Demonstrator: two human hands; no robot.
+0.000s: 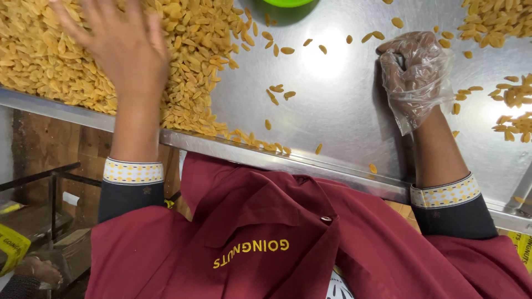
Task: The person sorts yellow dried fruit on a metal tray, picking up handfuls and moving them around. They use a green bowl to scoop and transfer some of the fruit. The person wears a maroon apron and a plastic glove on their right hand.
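My left hand [119, 41] is bare and lies flat, fingers spread, on a large heap of golden raisins [188, 55] covering the left part of a shiny steel table [332, 127]. My right hand [413, 72] wears a thin clear plastic glove and rests on the bare steel with its fingers curled in; whether anything is inside them cannot be told. Loose raisins [280, 91] lie scattered between the two hands. Smaller heaps of raisins [512, 105] sit to the right of the gloved hand.
A green round object [288, 3] shows at the top edge. The table's front rim [266, 158] runs diagonally above my maroon apron. Lower left, below the table, are a dark metal frame, boxes and another person's hand [39, 270].
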